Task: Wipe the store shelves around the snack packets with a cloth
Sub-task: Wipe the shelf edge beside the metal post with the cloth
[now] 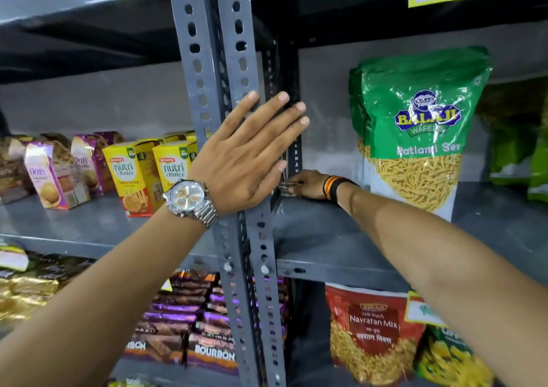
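My left hand (pixel 249 152), with a silver watch on its wrist, lies flat with fingers spread against the grey slotted upright posts (pixel 237 238). My right hand (pixel 308 183) reaches deep onto the grey shelf (pixel 320 232) at its back left corner and is closed on a dark crumpled cloth (pixel 281 191), which is mostly hidden behind my left hand and the post. A tall green snack packet (pixel 415 131) stands upright on the same shelf, just right of my right wrist.
Yellow biscuit boxes (pixel 133 176) and purple oat biscuit boxes (pixel 50 176) stand on the left shelf. Below are stacked Bourbon packs (pixel 207 342) and a red Navratan Mix packet (pixel 370 333). More green packets (pixel 516 149) stand at the far right.
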